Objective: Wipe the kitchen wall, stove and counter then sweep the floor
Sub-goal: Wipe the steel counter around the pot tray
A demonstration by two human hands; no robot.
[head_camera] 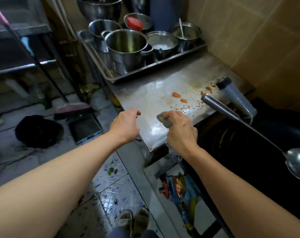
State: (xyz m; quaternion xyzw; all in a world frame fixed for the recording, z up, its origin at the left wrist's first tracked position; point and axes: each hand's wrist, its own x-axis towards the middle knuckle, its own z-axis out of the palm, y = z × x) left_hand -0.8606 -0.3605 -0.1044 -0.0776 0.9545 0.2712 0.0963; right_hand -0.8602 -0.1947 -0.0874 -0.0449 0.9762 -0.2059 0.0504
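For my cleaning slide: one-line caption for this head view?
Right hand grips a grey cloth over the steel counter, orange spills ahead.

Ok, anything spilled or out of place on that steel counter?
Yes. Orange sauce blobs and fine splatter dot the stainless steel counter toward the beige tiled wall, still unwiped. The right hand grips a grey cloth at the near edge.
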